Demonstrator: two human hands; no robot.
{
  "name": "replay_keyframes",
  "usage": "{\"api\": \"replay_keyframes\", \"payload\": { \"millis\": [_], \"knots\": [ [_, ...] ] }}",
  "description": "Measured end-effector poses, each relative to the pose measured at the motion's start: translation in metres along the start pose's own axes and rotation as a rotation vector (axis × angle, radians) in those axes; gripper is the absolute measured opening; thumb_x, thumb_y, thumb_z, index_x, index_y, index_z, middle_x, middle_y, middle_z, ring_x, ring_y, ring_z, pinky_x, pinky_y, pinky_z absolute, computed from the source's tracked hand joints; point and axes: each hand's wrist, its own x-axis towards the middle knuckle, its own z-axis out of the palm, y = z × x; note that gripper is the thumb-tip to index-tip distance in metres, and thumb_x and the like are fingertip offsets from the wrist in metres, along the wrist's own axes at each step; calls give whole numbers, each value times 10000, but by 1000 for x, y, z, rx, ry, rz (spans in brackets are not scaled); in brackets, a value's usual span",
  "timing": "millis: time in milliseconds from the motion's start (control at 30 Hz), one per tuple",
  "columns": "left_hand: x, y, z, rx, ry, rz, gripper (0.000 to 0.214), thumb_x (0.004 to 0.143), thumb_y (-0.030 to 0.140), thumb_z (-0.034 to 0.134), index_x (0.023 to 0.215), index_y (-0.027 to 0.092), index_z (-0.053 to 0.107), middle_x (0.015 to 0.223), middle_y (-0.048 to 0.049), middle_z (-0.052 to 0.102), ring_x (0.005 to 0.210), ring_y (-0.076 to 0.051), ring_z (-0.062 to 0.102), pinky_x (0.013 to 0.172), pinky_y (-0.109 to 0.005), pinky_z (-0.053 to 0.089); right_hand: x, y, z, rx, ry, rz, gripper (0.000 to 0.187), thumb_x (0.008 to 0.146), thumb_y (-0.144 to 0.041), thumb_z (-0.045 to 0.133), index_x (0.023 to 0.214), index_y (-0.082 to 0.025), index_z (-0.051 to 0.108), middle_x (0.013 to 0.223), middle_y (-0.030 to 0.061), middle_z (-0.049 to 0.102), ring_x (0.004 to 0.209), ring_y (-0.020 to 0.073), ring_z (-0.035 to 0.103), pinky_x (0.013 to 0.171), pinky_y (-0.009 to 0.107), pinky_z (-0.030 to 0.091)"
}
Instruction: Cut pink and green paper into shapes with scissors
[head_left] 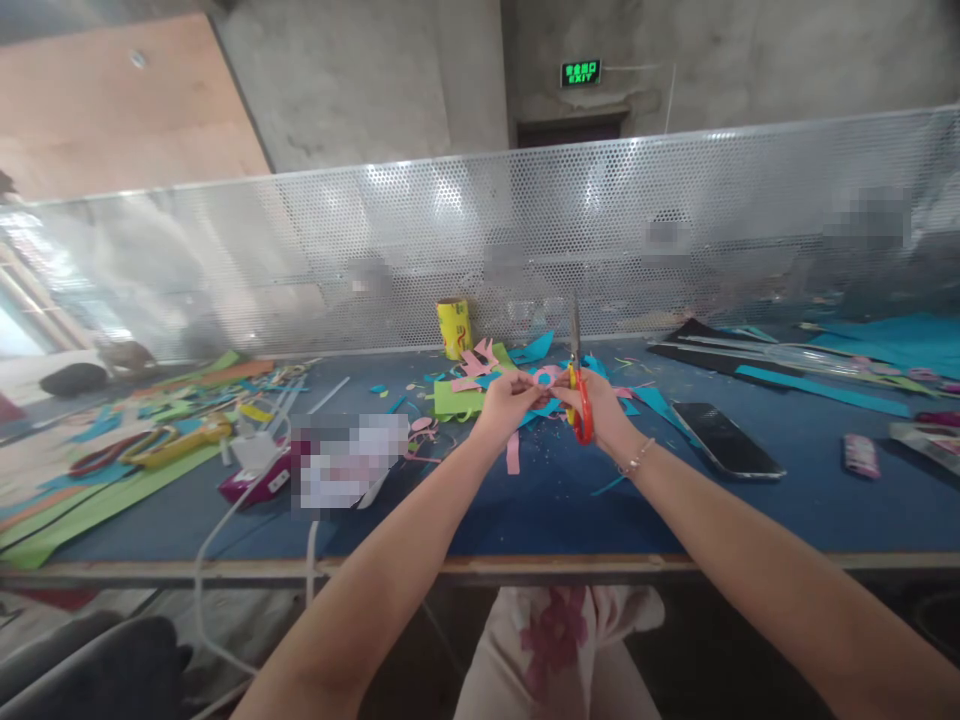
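My left hand (510,400) is closed in a pinch on a small pink paper piece with a blue centre (544,379). On the other side of that piece, my right hand (596,400) has its fingertips at the edge. Scissors (583,415) with orange and yellow handles hang in the right hand, their blades pointing up and away from me. Pink, blue and green scraps lie around and beneath both hands, among them a green piece (456,400) and a pink strip (513,453).
A yellow tin (453,328) stands near the perforated metal screen (390,220). A dark phone (726,440) lies to the right, beside a small pink-white block (860,456). On the left are a purple device (259,478) with a white cable and a yellow tool (180,443).
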Motion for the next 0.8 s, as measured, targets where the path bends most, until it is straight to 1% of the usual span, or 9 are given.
{"api": "replay_keyframes", "payload": {
  "millis": [167,300,467,600,700,800],
  "knots": [
    [0,-2,0,58,-19,57,170,633,218,644,637,157,486,555,11,603,532,-104,588,589,-259,480,1,3,0,65,36,17,343,523,-353,672,732,-171,470,637,-29,510,534,96,503,542,254,410],
    [3,-8,-1,132,-34,127,161,649,216,619,640,164,467,548,19,588,546,-112,588,590,-266,477,2,6,1,184,25,45,314,508,-310,678,711,-177,478,585,-40,504,502,91,480,486,237,371],
    [5,-14,-4,306,-59,222,155,657,243,606,597,162,488,561,11,566,555,-104,552,552,-242,436,1,3,1,289,11,63,255,515,-278,666,619,-180,454,484,-58,443,447,76,425,426,222,304],
    [3,-14,-6,417,-66,294,170,668,293,602,602,159,521,575,13,547,551,-90,506,528,-226,396,1,3,0,336,8,103,246,518,-260,664,622,-178,457,481,-59,449,448,75,433,424,215,310],
    [3,-13,-6,434,-57,298,169,672,293,598,609,159,516,582,12,552,561,-91,509,535,-225,396,3,5,-2,369,6,119,256,504,-236,674,636,-178,462,495,-58,471,453,73,446,426,209,326],
    [4,-14,-5,352,-63,257,163,667,271,601,609,162,495,583,10,570,576,-100,546,569,-237,427,3,6,-2,372,22,138,268,498,-221,682,640,-182,458,490,-61,477,443,72,451,417,205,334]
  ]
}}
